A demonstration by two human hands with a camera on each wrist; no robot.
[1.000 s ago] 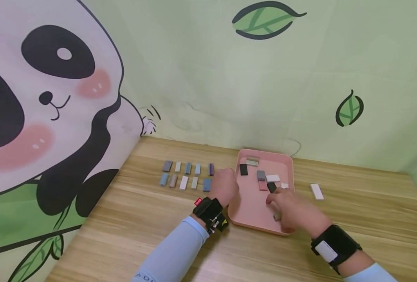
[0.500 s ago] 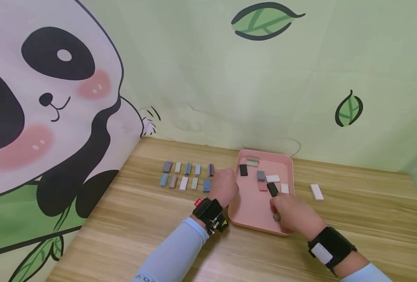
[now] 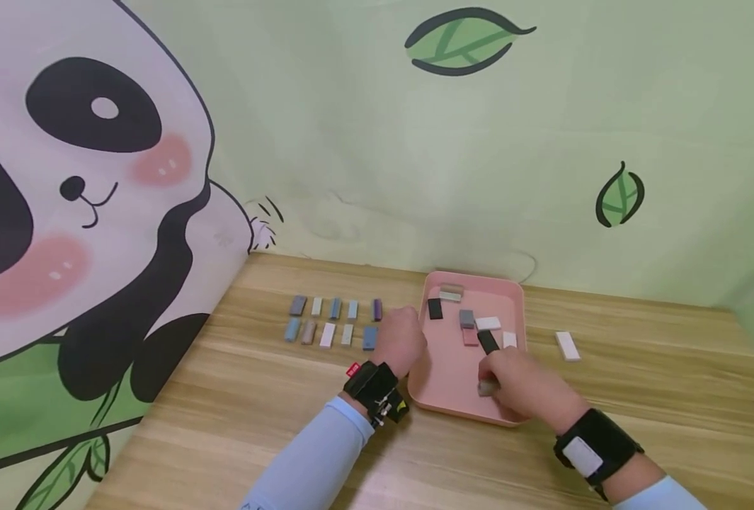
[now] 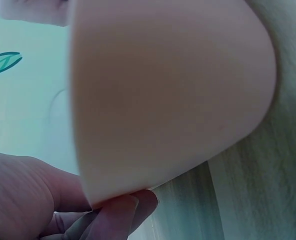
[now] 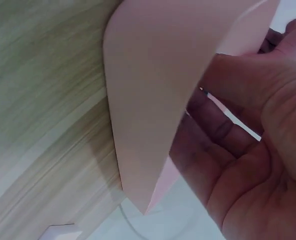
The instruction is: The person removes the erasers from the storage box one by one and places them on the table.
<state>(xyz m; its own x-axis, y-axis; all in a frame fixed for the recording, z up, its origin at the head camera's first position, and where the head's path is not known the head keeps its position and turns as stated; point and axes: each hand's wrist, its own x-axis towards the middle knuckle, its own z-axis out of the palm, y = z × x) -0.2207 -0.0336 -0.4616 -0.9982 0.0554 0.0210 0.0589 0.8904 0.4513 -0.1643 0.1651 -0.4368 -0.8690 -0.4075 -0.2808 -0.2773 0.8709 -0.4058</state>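
My left hand is at the left rim of a pink tray. In the left wrist view, its thumb and fingers pinch the tray's edge. Over the tray's right front part, my right hand has its fingers curled down inside. A small greyish-beige block shows at its fingertips, partly covered by the hand. Just beyond the knuckles lies a black block. The right wrist view shows the curled fingers behind the tray wall, which hides the block.
Other small blocks lie in the tray: a grey block, a pink block, white ones and another black block. Left of it, several blocks stand in two rows, including a blue block. A white block lies to the right.
My right hand has lowered into the tray and drawn slightly left, and the greyish-beige block has shifted left with it. More of the white block beside the hand shows. The left hand stays put.
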